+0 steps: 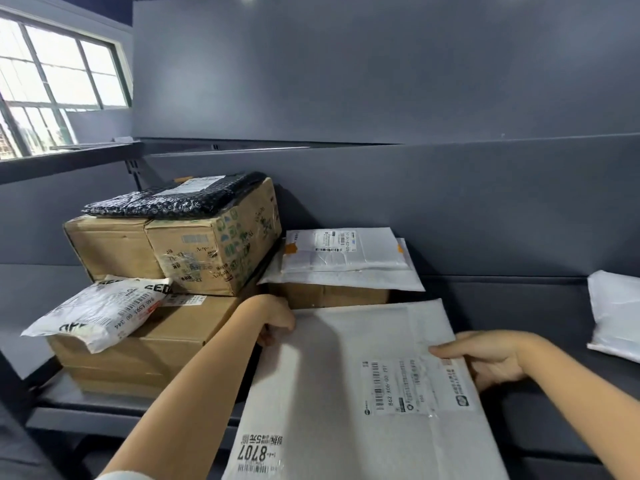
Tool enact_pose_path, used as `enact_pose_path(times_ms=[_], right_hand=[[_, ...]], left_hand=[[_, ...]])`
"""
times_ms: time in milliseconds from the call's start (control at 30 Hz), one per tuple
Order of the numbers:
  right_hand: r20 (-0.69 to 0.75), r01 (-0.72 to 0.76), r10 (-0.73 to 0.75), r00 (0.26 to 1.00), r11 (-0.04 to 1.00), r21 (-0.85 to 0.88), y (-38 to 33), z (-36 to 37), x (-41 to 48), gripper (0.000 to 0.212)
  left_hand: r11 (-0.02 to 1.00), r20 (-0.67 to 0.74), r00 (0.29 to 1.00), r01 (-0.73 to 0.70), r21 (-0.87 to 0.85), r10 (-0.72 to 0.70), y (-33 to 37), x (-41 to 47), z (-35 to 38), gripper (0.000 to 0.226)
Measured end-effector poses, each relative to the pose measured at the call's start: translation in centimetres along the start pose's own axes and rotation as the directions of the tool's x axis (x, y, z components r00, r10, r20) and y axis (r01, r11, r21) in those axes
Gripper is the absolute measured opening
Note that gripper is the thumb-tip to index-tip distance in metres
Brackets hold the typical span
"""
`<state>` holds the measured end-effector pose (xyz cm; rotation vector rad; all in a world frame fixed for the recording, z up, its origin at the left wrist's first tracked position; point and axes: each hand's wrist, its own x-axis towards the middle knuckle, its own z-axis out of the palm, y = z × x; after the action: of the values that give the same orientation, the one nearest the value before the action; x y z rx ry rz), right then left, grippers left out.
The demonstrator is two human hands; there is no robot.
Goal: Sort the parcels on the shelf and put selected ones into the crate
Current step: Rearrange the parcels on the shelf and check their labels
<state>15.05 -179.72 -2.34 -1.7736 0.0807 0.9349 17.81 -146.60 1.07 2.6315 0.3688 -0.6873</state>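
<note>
A large white mailer [346, 375] is held flat over the front of the grey shelf [540, 306], label side up. The left grip [277, 323] is curled round the mailer's far left corner; the right grip [491, 358] pinches its right edge, thumb on top beside the shipping label, fingers underneath. Left of the mailer stand stacked cardboard boxes [207, 251], with a black bubble bag [173, 197] on top and a white printed poly bag [100, 310] leaning on the lower box. Just behind the mailer, two smaller white envelopes [343, 251] lie on a low box. Well to its right lies another white bag [616, 313].
</note>
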Motion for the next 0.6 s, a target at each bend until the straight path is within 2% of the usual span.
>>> enact_pose_path(times_ms=[67, 133, 233, 300, 367, 433, 500, 600], right_hand=[[-0.030, -0.042, 0.040, 0.999, 0.996, -0.076, -0.2, 0.5, 0.8, 0.034], [-0.101, -0.096, 0.075, 0.992, 0.969, -0.226, -0.8, 1.3, 1.3, 0.030], [-0.281, -0.196, 0.038, 0.959, 0.802, -0.564, -2.1, 2.7, 1.3, 0.033], [-0.360, -0.222, -0.057, 0.931, 0.695, -0.684, -3.0, 3.2, 1.5, 0.050], [-0.421, -0.267, -0.113, 0.900, 0.620, -0.738, -3.3, 3.0, 2.3, 0.083], [-0.427, -0.267, -0.105, 0.898, 0.642, -0.719, -3.4, 3.1, 2.7, 0.097], [-0.421, -0.267, -0.089, 0.903, 0.651, -0.710, -3.3, 3.2, 2.7, 0.096], [-0.391, -0.254, -0.116, 0.913, 0.588, -0.768, -3.6, 3.2, 2.4, 0.080]], left_hand=[[1.000, -0.058, 0.998, 0.000, -0.011, -0.001, -0.1, 0.0, 0.2, 0.029], [1.000, -0.107, 0.994, -0.008, -0.015, 0.006, 0.0, -0.2, 0.4, 0.029], [0.997, -0.170, 0.985, -0.019, 0.076, 0.032, 0.1, -0.3, 1.2, 0.035], [0.988, -0.229, 0.972, -0.016, 0.150, 0.051, 0.1, 0.0, 2.1, 0.039], [0.980, -0.273, 0.961, 0.001, 0.199, 0.055, -0.1, 0.4, 2.9, 0.043], [0.970, -0.314, 0.948, 0.017, 0.243, 0.062, -0.1, 0.4, 3.4, 0.043], [0.955, -0.357, 0.931, 0.038, 0.295, 0.073, 0.1, 0.3, 3.5, 0.040], [0.934, -0.434, 0.895, 0.066, 0.352, 0.101, 0.8, -0.3, 2.7, 0.038]])
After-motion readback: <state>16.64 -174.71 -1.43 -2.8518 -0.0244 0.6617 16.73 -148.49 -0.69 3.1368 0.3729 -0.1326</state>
